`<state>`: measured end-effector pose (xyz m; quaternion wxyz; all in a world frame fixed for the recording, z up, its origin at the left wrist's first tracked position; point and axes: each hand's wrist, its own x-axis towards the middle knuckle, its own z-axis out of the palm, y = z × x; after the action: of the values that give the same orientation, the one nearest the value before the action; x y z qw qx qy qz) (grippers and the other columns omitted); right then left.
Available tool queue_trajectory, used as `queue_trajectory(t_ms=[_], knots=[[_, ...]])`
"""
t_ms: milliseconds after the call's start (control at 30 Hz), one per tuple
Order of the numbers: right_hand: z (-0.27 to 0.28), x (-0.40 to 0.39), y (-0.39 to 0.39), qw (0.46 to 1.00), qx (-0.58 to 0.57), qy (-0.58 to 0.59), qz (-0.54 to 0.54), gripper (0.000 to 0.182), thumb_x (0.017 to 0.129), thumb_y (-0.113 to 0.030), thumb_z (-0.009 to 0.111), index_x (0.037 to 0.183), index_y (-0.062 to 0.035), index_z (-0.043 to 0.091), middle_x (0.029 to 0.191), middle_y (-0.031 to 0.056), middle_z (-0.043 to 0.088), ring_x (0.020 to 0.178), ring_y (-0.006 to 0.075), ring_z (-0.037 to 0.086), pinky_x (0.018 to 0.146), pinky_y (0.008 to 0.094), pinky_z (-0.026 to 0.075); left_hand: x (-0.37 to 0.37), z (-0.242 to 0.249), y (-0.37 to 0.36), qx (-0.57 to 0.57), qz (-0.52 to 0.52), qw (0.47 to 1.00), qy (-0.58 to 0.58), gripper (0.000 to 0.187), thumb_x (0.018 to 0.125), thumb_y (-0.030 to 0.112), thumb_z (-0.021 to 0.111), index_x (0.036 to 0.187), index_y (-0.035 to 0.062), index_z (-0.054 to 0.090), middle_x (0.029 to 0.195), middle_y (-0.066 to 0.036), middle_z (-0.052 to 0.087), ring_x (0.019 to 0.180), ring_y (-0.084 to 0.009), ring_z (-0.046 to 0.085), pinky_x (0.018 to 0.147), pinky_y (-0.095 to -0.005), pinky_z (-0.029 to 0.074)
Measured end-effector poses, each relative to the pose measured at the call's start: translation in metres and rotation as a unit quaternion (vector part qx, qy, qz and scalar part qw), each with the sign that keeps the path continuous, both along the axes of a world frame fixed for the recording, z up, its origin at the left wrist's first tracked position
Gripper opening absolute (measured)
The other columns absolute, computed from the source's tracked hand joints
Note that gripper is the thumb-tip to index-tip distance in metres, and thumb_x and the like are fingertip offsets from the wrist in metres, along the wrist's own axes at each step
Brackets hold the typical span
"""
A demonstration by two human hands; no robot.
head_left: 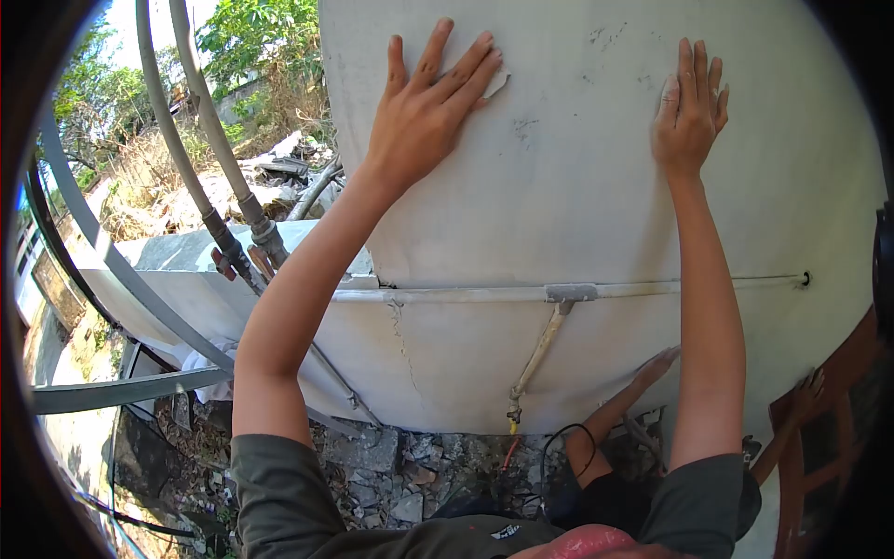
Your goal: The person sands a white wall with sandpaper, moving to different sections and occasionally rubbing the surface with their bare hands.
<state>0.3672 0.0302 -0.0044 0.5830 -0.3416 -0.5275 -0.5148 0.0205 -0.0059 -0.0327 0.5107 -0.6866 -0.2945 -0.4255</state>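
My left hand (419, 121) lies against the pale wall (568, 205) at the upper middle, its outer fingers spread. A thin, pale piece of sheet (499, 87) is pressed under its inner fingers, with one corner sticking out; its material is hard to make out. On the right, my right hand (687, 121) rests flat on the same wall with stretched fingers and whitish dust on the thumb and fingertips. Nothing shows beneath it, though its palm side is hidden. Dark scuff marks (523, 130) sit on the wall between my hands.
A horizontal pipe (447, 295) crosses the wall below my hands, with a branch down to a tap (514, 410). Upright pipes (214, 140) stand at left. Rubble (410, 475) covers the ground. Another person's hand (659, 366) touches the wall lower down; their other hand (808, 389) is near a brown frame (843, 419).
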Motion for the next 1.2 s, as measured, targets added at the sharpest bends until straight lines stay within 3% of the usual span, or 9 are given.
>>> queue_trajectory(t_ms=[133, 367, 467, 500, 633, 767, 933, 1067, 1200], knots=[[0.000, 0.000, 0.001, 1.000, 0.000, 0.000, 0.004, 0.049, 0.108, -0.030, 0.041, 0.157, -0.0303, 0.042, 0.162, -0.0029, 0.044, 0.152, 0.0305, 0.034, 0.125, 0.0544, 0.015, 0.002, -0.002, 0.005, 0.022, -0.001, 0.998, -0.053, 0.053, 0.098, 0.026, 0.065, 0.150, 0.0271, 0.054, 0.158, 0.008, 0.049, 0.154, -0.0274, 0.030, 0.123, -0.0657, 0.011], [0.000, 0.000, 0.002, 1.000, 0.006, -0.008, 0.014, 0.048, 0.108, -0.030, 0.041, 0.156, -0.0292, 0.045, 0.161, -0.0024, 0.045, 0.152, 0.0310, 0.035, 0.124, 0.0552, 0.015, 0.000, -0.011, -0.002, -0.041, -0.011, 0.990, 0.132, 0.051, 0.099, 0.024, 0.063, 0.149, 0.0282, 0.055, 0.156, 0.010, 0.050, 0.155, -0.0245, 0.030, 0.121, -0.0659, 0.017], [0.001, 0.000, 0.003, 1.000, 0.005, -0.009, 0.013, 0.048, 0.108, -0.031, 0.040, 0.156, -0.0291, 0.045, 0.161, -0.0023, 0.045, 0.152, 0.0308, 0.035, 0.124, 0.0553, 0.015, -0.018, 0.020, -0.002, 0.069, 0.054, 0.996, -0.022, 0.045, 0.100, 0.022, 0.061, 0.145, 0.0239, 0.059, 0.154, 0.004, 0.054, 0.153, -0.0264, 0.033, 0.121, -0.0620, 0.023], [0.001, 0.000, 0.002, 1.000, 0.005, -0.005, 0.014, 0.048, 0.109, -0.031, 0.040, 0.156, -0.0292, 0.045, 0.161, -0.0023, 0.045, 0.152, 0.0307, 0.034, 0.124, 0.0552, 0.015, -0.026, 0.034, -0.002, 0.018, 0.034, 0.998, -0.047, 0.050, 0.103, 0.018, 0.054, 0.152, 0.0110, 0.049, 0.162, -0.005, 0.043, 0.158, -0.0361, 0.018, 0.123, -0.0677, 0.006], [0.001, 0.001, 0.003, 1.000, 0.005, -0.008, 0.014, 0.048, 0.109, -0.032, 0.039, 0.156, -0.0292, 0.045, 0.161, -0.0023, 0.045, 0.152, 0.0306, 0.034, 0.124, 0.0551, 0.015, -0.056, 0.065, 0.009, 0.044, 0.000, 0.987, -0.156, 0.048, 0.104, 0.021, 0.053, 0.151, 0.0089, 0.051, 0.162, -0.006, 0.043, 0.157, -0.0375, 0.020, 0.124, -0.0666, 0.008], [0.000, 0.001, 0.003, 1.000, 0.006, -0.009, 0.014, 0.048, 0.109, -0.032, 0.039, 0.157, -0.0292, 0.044, 0.161, -0.0025, 0.044, 0.152, 0.0305, 0.035, 0.124, 0.0550, 0.015, -0.041, 0.044, 0.007, 0.047, -0.057, 0.983, -0.170, 0.049, 0.104, 0.021, 0.054, 0.151, 0.0090, 0.050, 0.162, -0.006, 0.042, 0.157, -0.0370, 0.021, 0.123, -0.0676, 0.009], [0.000, -0.002, 0.000, 1.000, 0.011, -0.012, -0.001, 0.048, 0.111, -0.026, 0.036, 0.159, -0.0288, 0.041, 0.163, -0.0039, 0.042, 0.154, 0.0283, 0.033, 0.125, 0.0525, 0.015, -0.035, -0.022, 0.007, -0.072, -0.016, 0.996, 0.044, 0.054, 0.100, 0.022, 0.060, 0.153, 0.0156, 0.049, 0.162, -0.005, 0.043, 0.158, -0.0353, 0.018, 0.123, -0.0666, -0.001], [0.000, 0.000, 0.002, 1.000, 0.010, -0.015, 0.021, 0.049, 0.109, -0.031, 0.040, 0.157, -0.0312, 0.043, 0.161, -0.0039, 0.045, 0.152, 0.0301, 0.035, 0.124, 0.0543, 0.016, -0.047, 0.010, -0.006, -0.004, 0.065, 0.998, 0.009, 0.052, 0.103, 0.020, 0.055, 0.154, 0.0138, 0.048, 0.163, -0.004, 0.042, 0.158, -0.0337, 0.019, 0.125, -0.0648, 0.003], [0.001, 0.000, 0.002, 1.000, 0.009, -0.012, 0.018, 0.049, 0.109, -0.029, 0.040, 0.157, -0.0316, 0.043, 0.161, -0.0035, 0.045, 0.152, 0.0305, 0.036, 0.124, 0.0545, 0.016, -0.051, 0.047, 0.004, 0.012, 0.016, 0.997, -0.070, 0.050, 0.106, 0.020, 0.051, 0.154, 0.0094, 0.046, 0.163, -0.008, 0.042, 0.157, -0.0374, 0.021, 0.126, -0.0606, 0.010]])
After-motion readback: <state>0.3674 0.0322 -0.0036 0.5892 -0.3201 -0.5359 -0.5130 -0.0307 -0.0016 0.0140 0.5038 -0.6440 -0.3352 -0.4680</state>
